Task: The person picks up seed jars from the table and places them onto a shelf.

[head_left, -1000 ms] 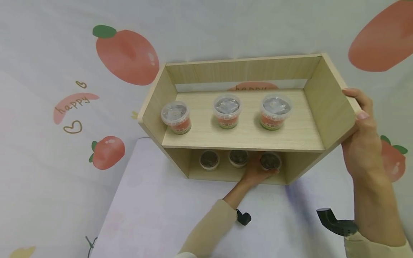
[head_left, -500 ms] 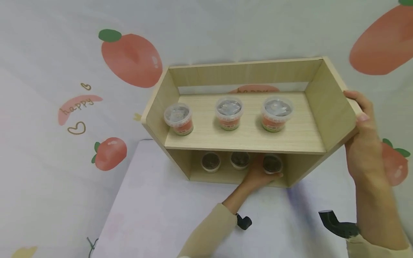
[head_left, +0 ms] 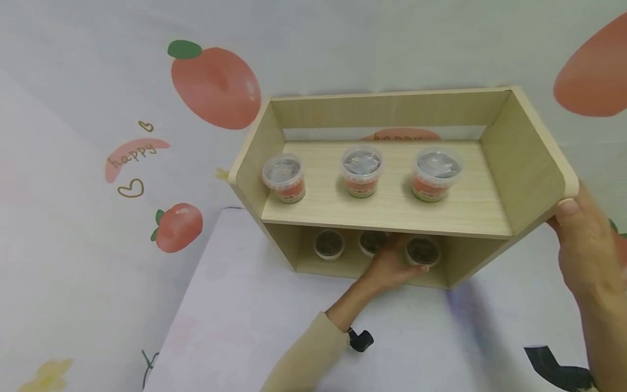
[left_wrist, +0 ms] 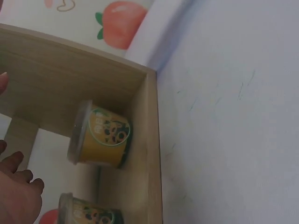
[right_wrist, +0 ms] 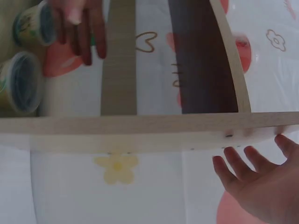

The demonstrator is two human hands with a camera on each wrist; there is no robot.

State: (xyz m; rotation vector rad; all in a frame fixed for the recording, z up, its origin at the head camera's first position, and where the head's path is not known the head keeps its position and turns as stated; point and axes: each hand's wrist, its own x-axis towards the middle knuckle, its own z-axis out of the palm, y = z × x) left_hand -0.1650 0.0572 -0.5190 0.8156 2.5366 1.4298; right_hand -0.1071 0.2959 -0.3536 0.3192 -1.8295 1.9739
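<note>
My left hand [head_left: 389, 267] reaches into the lower compartment of a wooden shelf [head_left: 338, 220]. Its thumb lies in front of the rightmost dark-topped cup [head_left: 423, 251], while the rest of the hand is to the left of and behind it. The right wrist view shows these fingers [right_wrist: 84, 32] straight, beside the cup lids. My right hand [head_left: 588, 245] is at the front of the right side panel [head_left: 526, 163], thumb tip at the edge. In the right wrist view that hand [right_wrist: 257, 177] is spread, fingertips close to the panel's outer face.
Three orange-labelled cups with clear lids, left [head_left: 284, 178], middle [head_left: 362, 171] and right [head_left: 436, 174], stand on the upper level. Below are two more dark-topped cups [head_left: 329, 245]. The white table [head_left: 235, 321] extends in front; behind hangs a fruit-printed cloth [head_left: 313, 43].
My right hand has gone from gripping the side panel's front edge to lower down, with looser fingers. The left hand stays around the rightmost lower cup. The head view has shifted slightly left.
</note>
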